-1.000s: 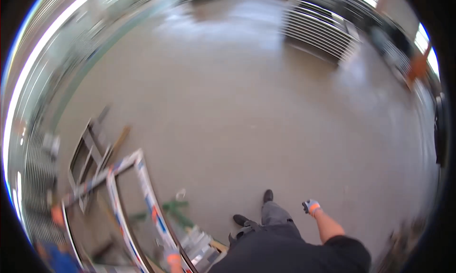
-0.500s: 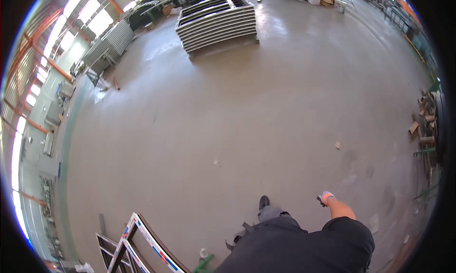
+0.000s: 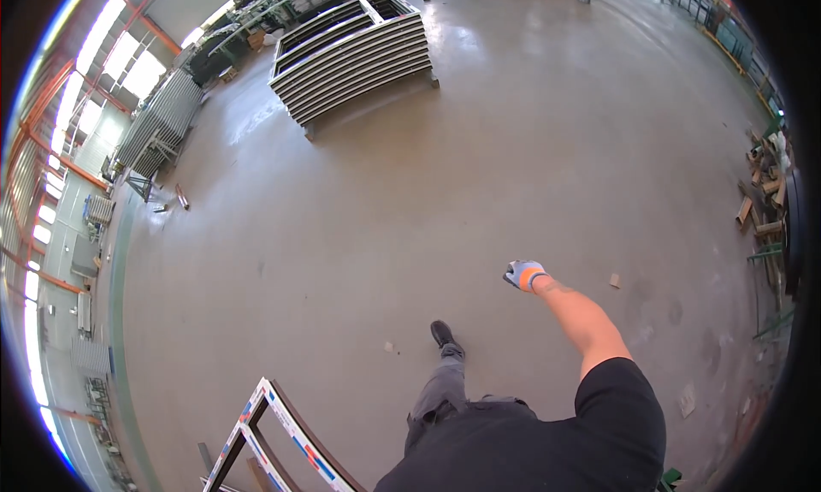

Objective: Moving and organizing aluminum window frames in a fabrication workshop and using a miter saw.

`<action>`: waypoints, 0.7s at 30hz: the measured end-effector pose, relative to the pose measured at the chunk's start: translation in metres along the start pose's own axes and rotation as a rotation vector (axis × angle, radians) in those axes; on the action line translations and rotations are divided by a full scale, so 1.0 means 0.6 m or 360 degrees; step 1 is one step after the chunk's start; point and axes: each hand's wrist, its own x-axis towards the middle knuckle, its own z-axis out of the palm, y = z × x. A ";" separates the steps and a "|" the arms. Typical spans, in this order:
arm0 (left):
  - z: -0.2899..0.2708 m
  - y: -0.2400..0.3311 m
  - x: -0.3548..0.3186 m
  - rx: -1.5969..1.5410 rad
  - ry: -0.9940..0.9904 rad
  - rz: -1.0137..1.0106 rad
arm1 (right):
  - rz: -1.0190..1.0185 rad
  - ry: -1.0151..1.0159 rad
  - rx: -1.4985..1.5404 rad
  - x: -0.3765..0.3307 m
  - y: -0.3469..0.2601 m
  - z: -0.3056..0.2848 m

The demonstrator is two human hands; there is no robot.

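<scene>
The person walks over the floor (image 3: 479, 192), near a frame (image 3: 282, 432). The right hand (image 3: 523, 275), gloved, swings free; its fingers look curled, maybe on nothing. Left hand unseen.

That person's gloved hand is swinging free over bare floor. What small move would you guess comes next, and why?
Probably one more step forward. The right hand, gloved, is held out to the side and holds nothing, one shoe is already out in front, and the stack of window frames lies well ahead across the concrete floor. The left hand is out of view.
</scene>
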 end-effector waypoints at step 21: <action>-0.145 1.748 0.298 0.0142 0.0092 0.0507 | 0.1251 -0.0489 0.0491 0.504 0.374 -0.392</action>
